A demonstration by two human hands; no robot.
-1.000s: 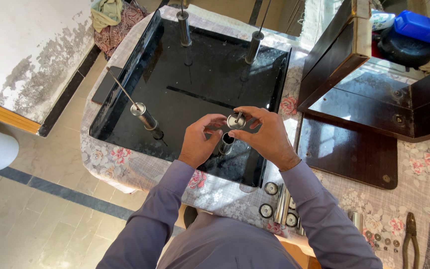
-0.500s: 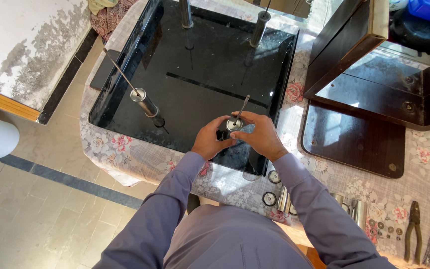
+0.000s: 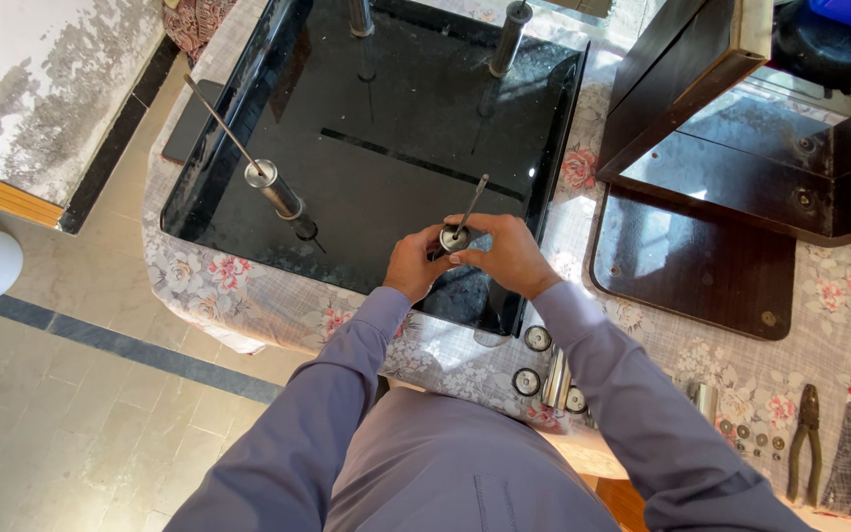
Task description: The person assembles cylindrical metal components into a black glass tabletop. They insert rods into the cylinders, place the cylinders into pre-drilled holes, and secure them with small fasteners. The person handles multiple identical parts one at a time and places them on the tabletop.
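**Both hands on a metal table leg at the corner of a black glass panel**

We look down from above at our own arms in grey-blue sleeves. Our left hand (image 3: 414, 264) and right hand (image 3: 504, 254) meet at the near right corner of a large black glass panel (image 3: 396, 128), which lies flat on a floral tablecloth (image 3: 248, 305). Between them we hold a short metal leg (image 3: 455, 236), a silver cylinder with a thin threaded rod rising from its top. The fingers of both hands are closed around the cylinder. Its long axis stands nearly upright on the glass, the rod leaning slightly away from us and to the right.

A second leg with rod (image 3: 273, 187) stands at the near left corner, its rod slanting up and left. Two more legs (image 3: 509, 34) stand at the far edge.

There are no containers in view. Loose on the cloth near our body lie round metal caps (image 3: 527, 381) and another cylinder (image 3: 556, 379). Farther right are small washers (image 3: 751, 438) and pliers (image 3: 806, 443). Dark wooden panels (image 3: 691, 261) lie to the right of the glass.
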